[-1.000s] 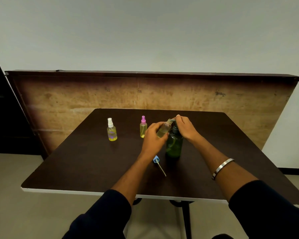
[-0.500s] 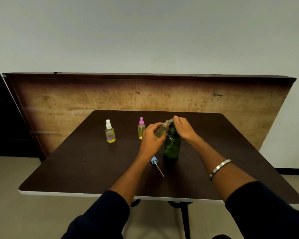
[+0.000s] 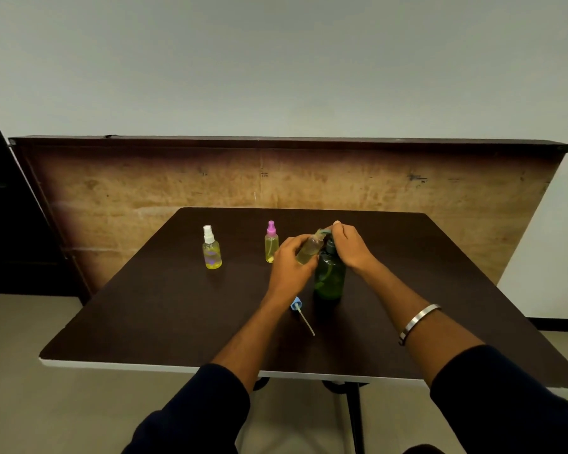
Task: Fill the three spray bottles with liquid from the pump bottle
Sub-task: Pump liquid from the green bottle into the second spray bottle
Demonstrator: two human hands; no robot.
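dim, even indoor light, soft shadows on the dark table (image 3: 151,322), wide-angle bending at the edges

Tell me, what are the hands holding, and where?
The left hand grips an uncapped spray bottle round its body; the right hand holds the green pump bottle by its pump head.

**Crowded by the hands, open room to the sides**

Just left of my left hand (image 3: 287,262) the pink-capped spray bottle (image 3: 271,242) stands close, and the white-capped one (image 3: 211,249) farther left. Under that wrist lies a loose blue sprayer head (image 3: 297,306) with its tube. The green pump bottle (image 3: 329,278) stands beneath my right hand (image 3: 350,245). Right of it I see bare table (image 3: 440,257).
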